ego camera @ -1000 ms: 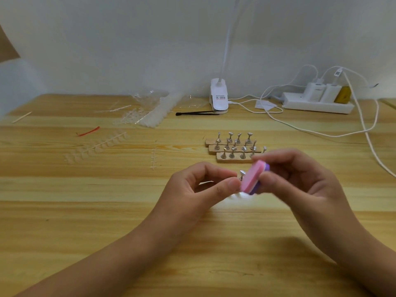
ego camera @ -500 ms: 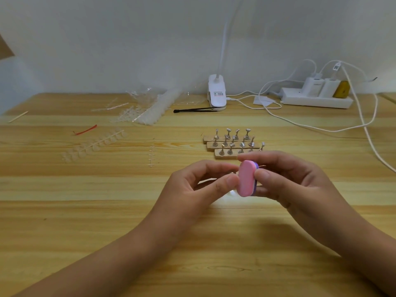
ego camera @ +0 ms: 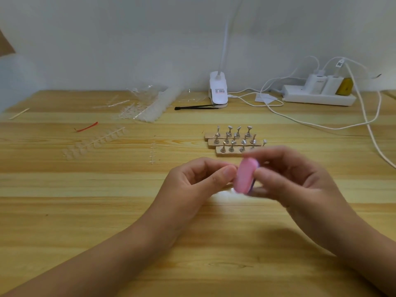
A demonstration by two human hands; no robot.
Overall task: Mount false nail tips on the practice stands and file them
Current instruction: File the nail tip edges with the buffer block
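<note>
View from above the worker's shoulders, looking down on a wooden desk (ego camera: 107, 211).

Centre: the two hands meet just above the desk top. The right hand (ego camera: 300, 183) is clamped on a pink file block (ego camera: 245, 176), thumb on the near face and fingers curled over the far face. The block stands nearly upright, with a purple edge showing on its right side. This hand and the block are blurred.

The left hand (ego camera: 192, 185) has its fingers curled, and the thumb tip is brought up against the left face of the block. Whether it pinches anything I cannot tell, since the spot between thumb and forefinger lies behind the block.

Just beyond the hands: the practice stands (ego camera: 232, 141), three short wooden bars lying side by side and touching, each carrying a row of small metal pegs. The right end of the nearest bar is hidden by the right hand's fingers.

Left half of the desk: a long strip of clear nail tips (ego camera: 94, 144) lies slantwise, and a shorter strip (ego camera: 152, 153) lies between it and the stands. Farther back are a heap of clear tips and wrapping (ego camera: 150, 106), a red sliver (ego camera: 86, 127) and a pale wooden stick (ego camera: 19, 113) near the left edge.

Rear of the desk: a white lamp clamp (ego camera: 218, 91) with its stalk rising out of view, a thin black tool (ego camera: 195, 107) lying at its foot, and to the right a white power strip (ego camera: 319, 98) bearing plugs, from which white cables (ego camera: 321, 127) loop over the desk.
</note>
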